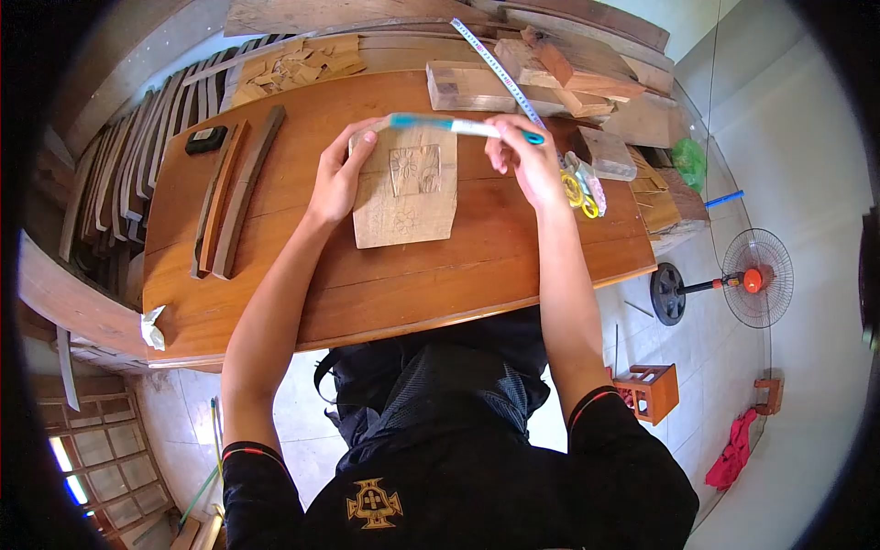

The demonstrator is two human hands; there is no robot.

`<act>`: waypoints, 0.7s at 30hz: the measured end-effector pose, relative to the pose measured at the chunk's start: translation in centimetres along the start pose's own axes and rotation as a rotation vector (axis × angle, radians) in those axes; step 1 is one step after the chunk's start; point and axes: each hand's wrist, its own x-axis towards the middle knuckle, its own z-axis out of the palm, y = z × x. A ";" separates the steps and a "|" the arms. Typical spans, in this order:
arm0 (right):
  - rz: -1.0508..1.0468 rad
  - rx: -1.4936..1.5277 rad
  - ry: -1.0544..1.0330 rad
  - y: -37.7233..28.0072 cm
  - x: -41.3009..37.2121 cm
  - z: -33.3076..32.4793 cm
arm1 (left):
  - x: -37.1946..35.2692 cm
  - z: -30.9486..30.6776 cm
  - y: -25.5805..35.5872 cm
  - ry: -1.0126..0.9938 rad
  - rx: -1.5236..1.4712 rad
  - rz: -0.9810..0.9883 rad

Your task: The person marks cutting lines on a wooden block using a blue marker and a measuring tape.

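A wooden block [405,218] with a carved square panel and a flower outline below it lies on the wooden table [412,284]. My left hand [345,174] grips the block's upper left edge, thumb on top. In my right hand [527,158] is a brush-like tool [431,123] with a white handle and teal ends, held level over the block's top edge. The tool's left end is blurred and reaches close to my left fingertips. A tape measure strip [500,71] runs down behind my right hand. Yellow-handled scissors [582,197] lie right of my right wrist.
Three wooden strips [247,192] and a black case [205,139] lie on the table's left. Wood blocks [477,89] are stacked along the back, with shavings [298,69] at the back left. Crumpled paper [153,327] sits at the left corner. A fan [757,279] stands right.
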 end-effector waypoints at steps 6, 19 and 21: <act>0.074 -0.047 -0.109 -0.2 -0.4 -0.6 | 0.0 -0.1 -0.2 0.012 0.004 -0.013; 0.002 0.007 0.013 0.1 -0.1 1.1 | -0.2 -0.1 -0.1 0.002 0.010 0.007; 0.035 -0.048 -0.039 0.0 -0.5 1.3 | 0.0 -0.2 -0.3 -0.003 0.000 0.015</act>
